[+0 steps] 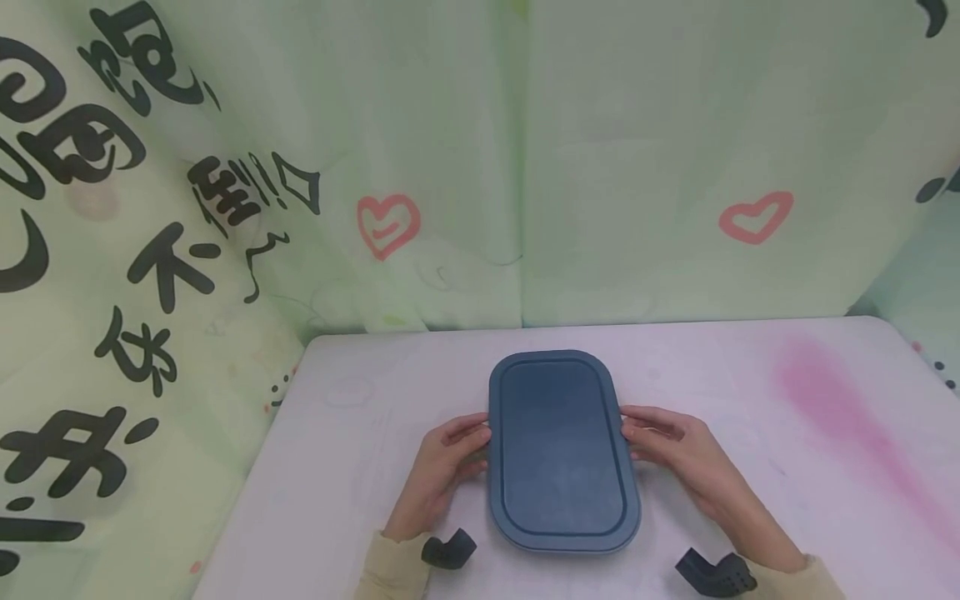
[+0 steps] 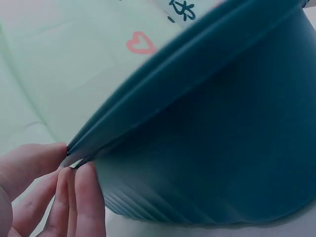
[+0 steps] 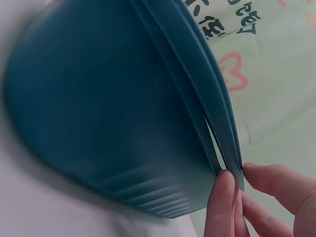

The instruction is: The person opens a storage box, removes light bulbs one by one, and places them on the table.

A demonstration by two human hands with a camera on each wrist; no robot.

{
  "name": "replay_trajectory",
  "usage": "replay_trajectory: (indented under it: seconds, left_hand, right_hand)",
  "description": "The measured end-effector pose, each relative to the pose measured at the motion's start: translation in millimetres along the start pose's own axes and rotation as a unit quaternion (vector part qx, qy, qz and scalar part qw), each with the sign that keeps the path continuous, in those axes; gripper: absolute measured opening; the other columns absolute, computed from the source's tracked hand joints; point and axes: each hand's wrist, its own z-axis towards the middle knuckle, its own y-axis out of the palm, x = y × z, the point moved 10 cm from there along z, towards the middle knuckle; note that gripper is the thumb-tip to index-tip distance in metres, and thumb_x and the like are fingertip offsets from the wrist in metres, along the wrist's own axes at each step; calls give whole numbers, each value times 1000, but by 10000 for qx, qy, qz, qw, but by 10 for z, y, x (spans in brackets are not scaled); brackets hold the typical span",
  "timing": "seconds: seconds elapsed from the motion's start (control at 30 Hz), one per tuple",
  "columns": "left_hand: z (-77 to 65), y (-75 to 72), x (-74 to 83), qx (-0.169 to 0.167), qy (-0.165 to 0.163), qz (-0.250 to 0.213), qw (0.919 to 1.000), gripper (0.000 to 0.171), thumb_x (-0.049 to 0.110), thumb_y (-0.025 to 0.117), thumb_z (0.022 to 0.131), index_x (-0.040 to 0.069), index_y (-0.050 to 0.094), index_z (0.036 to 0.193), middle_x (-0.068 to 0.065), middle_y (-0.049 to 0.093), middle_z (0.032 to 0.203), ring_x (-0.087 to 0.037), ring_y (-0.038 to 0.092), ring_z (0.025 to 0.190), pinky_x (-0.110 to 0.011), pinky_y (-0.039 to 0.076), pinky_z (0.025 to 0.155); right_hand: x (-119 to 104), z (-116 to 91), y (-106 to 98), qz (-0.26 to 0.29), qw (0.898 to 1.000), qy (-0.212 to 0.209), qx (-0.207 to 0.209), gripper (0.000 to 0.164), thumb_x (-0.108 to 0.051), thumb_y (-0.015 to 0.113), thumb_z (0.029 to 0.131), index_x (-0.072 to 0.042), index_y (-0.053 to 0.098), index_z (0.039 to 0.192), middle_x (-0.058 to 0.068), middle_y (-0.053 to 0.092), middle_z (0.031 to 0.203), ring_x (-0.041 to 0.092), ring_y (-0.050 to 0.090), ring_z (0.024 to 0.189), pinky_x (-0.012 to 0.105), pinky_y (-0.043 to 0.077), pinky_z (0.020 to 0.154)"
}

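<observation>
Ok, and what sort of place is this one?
Probably an indoor booth or recording corner, though the wider room is out of view: a pale table with a light green backdrop behind it and at its sides, marked with hearts and writing.

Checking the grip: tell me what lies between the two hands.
The box lies between the left hand and the right hand, touching both; the head view shows this.

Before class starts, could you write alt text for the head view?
A left hand and right hand pinch opposite edges of a blue lidded container. Around it is a pale tabletop; behind, a green backdrop with red hearts.
</observation>
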Motion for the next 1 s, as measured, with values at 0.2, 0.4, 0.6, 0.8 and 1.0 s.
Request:
replay_trajectory:
  seconds: [0.2, 0.4, 0.6, 0.8, 1.0]
  left_hand:
    - [-5, 1, 61, -1, 22, 28, 10000, 55, 30, 80, 84, 8, 62, 131, -8, 70, 118, -14, 67, 97, -28, 57, 80]
    - [-9, 21, 111, -34, 30, -31, 10000, 56, 30, 80, 84, 7, 61, 131, -9, 70, 118, -14, 68, 98, -29, 57, 84]
    - [-28, 10, 134, -46, 85, -113, 9999, 55, 28, 79, 85, 5, 60, 131, -9, 71, 117, -14, 68, 97, -29, 57, 83]
    - [-47, -16, 187, -120, 174, -191, 9996, 55, 28, 79, 85, 5, 60, 132, -9, 70, 117, -15, 68, 98, -30, 58, 81]
    - [-81, -106, 225, -44, 237, -166, 9996, 53, 24, 77, 87, 3, 60, 132, -7, 71, 113, -14, 68, 95, -30, 58, 80]
  right_hand:
    - [-60, -9, -8, -5, 10000, -24, -47, 61, -30, 69, 94, 4, 49, 141, 6, 68, 118, 6, 69, 96, 28, 58, 83]
    - [-117, -26, -19, -46, 9999, -132, 5, 59, -26, 68, 95, 4, 48, 142, 8, 66, 114, 4, 67, 96, 28, 59, 83]
    - [-128, -18, -9, -96, 9999, -68, 32, 60, -29, 68, 95, 2, 48, 142, 8, 66, 115, 5, 67, 95, 28, 59, 83]
    - [-169, -13, 26, -97, 9999, -104, 15, 60, -29, 69, 94, 3, 49, 142, 11, 67, 117, 5, 68, 95, 29, 59, 83]
    - [-206, -23, 108, -91, 9998, -160, -107, 58, -28, 68, 95, 2, 49, 141, 13, 66, 117, 7, 68, 96, 29, 59, 84]
